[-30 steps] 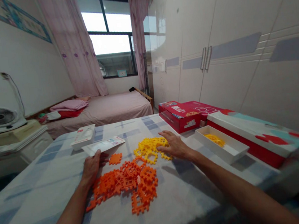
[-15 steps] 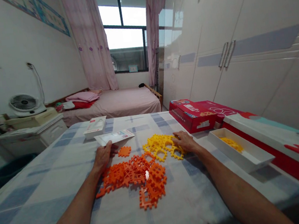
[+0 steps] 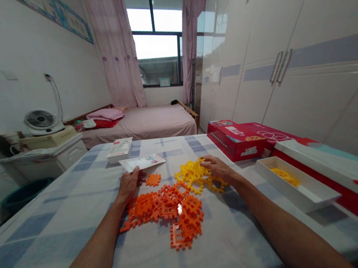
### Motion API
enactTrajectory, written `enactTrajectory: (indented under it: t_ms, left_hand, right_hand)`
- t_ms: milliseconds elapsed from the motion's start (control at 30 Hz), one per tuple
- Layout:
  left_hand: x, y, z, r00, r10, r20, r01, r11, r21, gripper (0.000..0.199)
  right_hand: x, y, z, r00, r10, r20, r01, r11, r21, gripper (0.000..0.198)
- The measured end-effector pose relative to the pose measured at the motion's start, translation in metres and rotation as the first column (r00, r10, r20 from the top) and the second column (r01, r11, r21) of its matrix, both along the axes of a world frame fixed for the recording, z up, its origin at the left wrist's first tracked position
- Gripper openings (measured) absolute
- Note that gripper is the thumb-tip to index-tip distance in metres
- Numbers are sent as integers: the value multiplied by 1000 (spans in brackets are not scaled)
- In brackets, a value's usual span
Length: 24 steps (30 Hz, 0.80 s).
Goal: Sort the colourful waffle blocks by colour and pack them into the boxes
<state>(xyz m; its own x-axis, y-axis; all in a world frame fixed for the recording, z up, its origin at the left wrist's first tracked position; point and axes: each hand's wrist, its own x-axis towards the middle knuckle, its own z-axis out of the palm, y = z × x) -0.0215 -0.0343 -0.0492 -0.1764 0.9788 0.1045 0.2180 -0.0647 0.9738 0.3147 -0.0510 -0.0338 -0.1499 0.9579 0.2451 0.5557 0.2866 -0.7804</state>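
Note:
My left hand [image 3: 130,186] rests low over the cloth, fingers loosely spread with nothing visible in them. A flat orange toothed plastic piece [image 3: 153,180] lies just right of it, and a white printed sheet [image 3: 142,162] lies just beyond its fingertips. Nearer me spreads a heap of orange interlocking plastic pieces [image 3: 169,202]. My right hand [image 3: 217,169] reaches over the right side of a pile of yellow interlocking plastic pieces [image 3: 192,172], fingers stretched out and touching its edge. Part of the yellow pieces is hidden under that hand.
On the right, a white open tray [image 3: 306,188] holds some yellow pieces. Behind it are a red box [image 3: 236,140] and a large red-and-white box [image 3: 339,166]. A small white box [image 3: 120,150] stands at the back left of the checked tablecloth [image 3: 67,208].
The view has turned slightly left. My right hand has moved a little left and away from me over the yellow pile. My left hand stays by the single orange piece.

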Motion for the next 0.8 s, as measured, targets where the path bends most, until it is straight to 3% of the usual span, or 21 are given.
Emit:
enactTrajectory:
  t_ms: [100,167,267,367,500,667,800]
  left_hand:
    - [0,1,-1,1000,-4,-10,4,1000,-2,45]
    - [-1,2,-2,1000,0,-13,0,1000,-1,45]
    - [-1,3,-3,1000,3,-13,-3,1000,4,45]
    - [-1,3,-3,1000,4,-20,-4,1000,-3,46]
    - [0,1,-1,1000,1,-26,-2,1000,-10,46]
    - [2,0,1,1000,8,-8,-8,1000,-22,43]
    - [2,0,1,1000,11,-2,-11,1000,-28,40]
  right_hand:
    - [-21,5,-11,983,-34,181,20,997,80,27]
    - [-27,9,-17,936,-130,328,96,988,118,46]
    - [-25,12,-19,876,-147,459,133,989,63,69]
    - [-22,12,-12,853,-75,516,86,996,3,70]
    - [-22,8,-1,862,-48,505,58,998,-4,53]
    - [-22,2,1,951,-7,310,11,1000,-11,40]
    - [-24,-4,2,973,61,221,-55,998,-33,31]
